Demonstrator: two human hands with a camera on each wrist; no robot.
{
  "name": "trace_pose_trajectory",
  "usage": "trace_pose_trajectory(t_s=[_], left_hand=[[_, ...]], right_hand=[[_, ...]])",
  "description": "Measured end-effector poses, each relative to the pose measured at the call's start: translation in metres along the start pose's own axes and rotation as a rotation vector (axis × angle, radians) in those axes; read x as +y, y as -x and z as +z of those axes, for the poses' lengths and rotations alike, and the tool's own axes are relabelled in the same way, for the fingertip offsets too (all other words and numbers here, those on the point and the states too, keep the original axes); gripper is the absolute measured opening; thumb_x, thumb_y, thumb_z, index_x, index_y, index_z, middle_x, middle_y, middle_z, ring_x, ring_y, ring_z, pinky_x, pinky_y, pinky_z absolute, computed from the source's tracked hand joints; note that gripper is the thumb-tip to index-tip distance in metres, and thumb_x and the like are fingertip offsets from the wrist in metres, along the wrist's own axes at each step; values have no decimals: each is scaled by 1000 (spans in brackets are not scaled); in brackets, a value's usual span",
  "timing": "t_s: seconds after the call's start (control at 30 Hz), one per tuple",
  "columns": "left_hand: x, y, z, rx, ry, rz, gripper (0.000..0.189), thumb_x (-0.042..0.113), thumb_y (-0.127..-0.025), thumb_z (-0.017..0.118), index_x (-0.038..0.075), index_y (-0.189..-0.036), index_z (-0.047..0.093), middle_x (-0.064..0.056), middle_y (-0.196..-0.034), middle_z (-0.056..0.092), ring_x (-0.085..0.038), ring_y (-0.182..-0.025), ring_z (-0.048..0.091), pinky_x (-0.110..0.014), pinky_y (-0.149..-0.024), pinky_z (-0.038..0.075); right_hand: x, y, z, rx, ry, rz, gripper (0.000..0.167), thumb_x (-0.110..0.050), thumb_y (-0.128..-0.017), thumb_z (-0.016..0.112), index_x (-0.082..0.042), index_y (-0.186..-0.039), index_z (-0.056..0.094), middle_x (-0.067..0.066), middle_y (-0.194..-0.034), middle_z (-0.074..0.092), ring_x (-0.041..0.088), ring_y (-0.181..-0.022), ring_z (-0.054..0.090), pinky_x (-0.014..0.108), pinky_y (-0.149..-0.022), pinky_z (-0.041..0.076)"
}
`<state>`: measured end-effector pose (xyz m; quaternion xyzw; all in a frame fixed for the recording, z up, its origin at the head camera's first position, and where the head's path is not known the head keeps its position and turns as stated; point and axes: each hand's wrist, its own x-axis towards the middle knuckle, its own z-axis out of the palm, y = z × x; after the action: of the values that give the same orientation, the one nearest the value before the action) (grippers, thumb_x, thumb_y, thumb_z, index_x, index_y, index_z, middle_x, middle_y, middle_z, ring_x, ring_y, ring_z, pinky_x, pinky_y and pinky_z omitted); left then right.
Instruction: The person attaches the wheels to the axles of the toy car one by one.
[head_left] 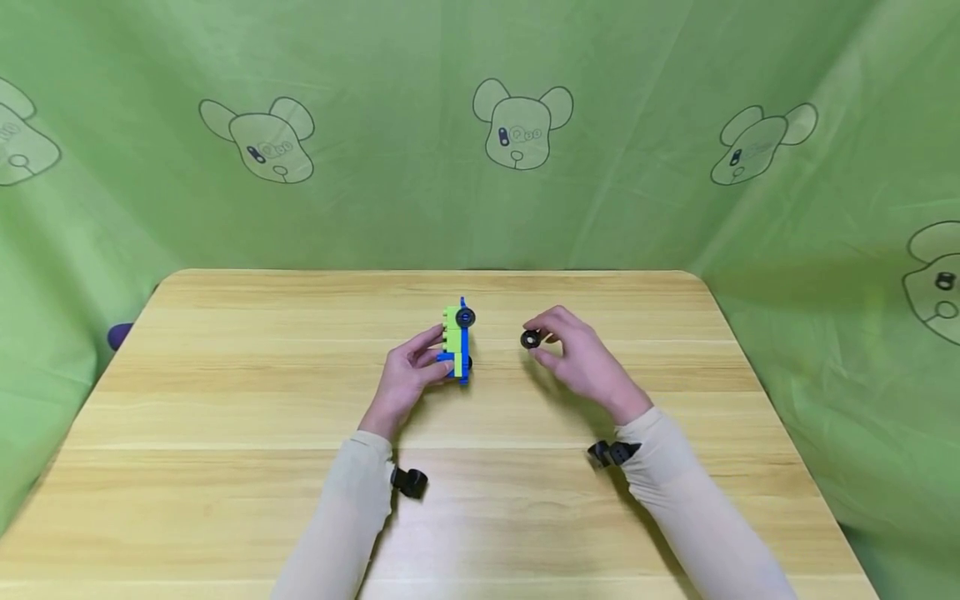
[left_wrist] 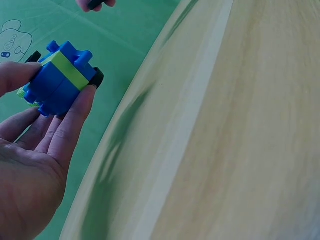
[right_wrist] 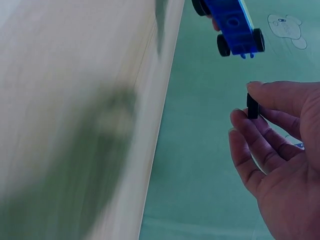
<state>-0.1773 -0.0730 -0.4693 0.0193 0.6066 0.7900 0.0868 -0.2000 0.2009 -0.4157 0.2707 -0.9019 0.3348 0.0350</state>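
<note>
My left hand [head_left: 405, 375] holds a toy car [head_left: 453, 337] made of blue and lime-green building blocks, tilted on its side above the table. Thumb and fingers pinch the car body [left_wrist: 52, 90] at one end in the left wrist view. Its blue underside [right_wrist: 231, 22] faces the right hand, and three black wheels show on it in the right wrist view. To the right, apart from the car, my right hand [head_left: 585, 358] pinches a loose black toy wheel [right_wrist: 253, 107] between thumb and fingertips. The wheel's light centre shows in the head view.
Beneath both hands lies a light wooden table [head_left: 247, 375] with rounded far corners. Green curtains [head_left: 405, 208] with bear-head drawings hang behind it and at both sides. A purple object [head_left: 118, 336] peeks out past the left table edge.
</note>
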Motion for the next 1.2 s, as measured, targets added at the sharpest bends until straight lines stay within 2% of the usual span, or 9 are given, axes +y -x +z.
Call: trace_pose_trajectory(t_s=[0.43,1.03,1.2], left_hand=[[2,-1,2,11,14,7,64,-16,-85,62,0,-144,44,-17,-139,51,-29,-118,56,-32,-87,56],[2,3,2,10,1,9,64,-16,-85,62,-1,-145,43,-18,-140,49,-29,-119,55,-32,-87,56],[0,1,1,6,0,-2,65,-13,-85,64,1,-145,44,-16,-140,50,-28,-118,55,-33,-88,56]], right_hand=[[-19,1,12,-8,-11,-59,34,-3,-87,73,-2,-120,63,5,-116,59,24,-102,60,41,-92,53],[-33,2,24,-24,-10,-110,37,-3,-85,74,-4,-121,64,2,-116,59,21,-105,59,38,-96,51],[-38,1,29,-30,-26,-136,38,-1,-85,75,-3,-121,63,2,-115,59,19,-102,60,34,-92,53]])
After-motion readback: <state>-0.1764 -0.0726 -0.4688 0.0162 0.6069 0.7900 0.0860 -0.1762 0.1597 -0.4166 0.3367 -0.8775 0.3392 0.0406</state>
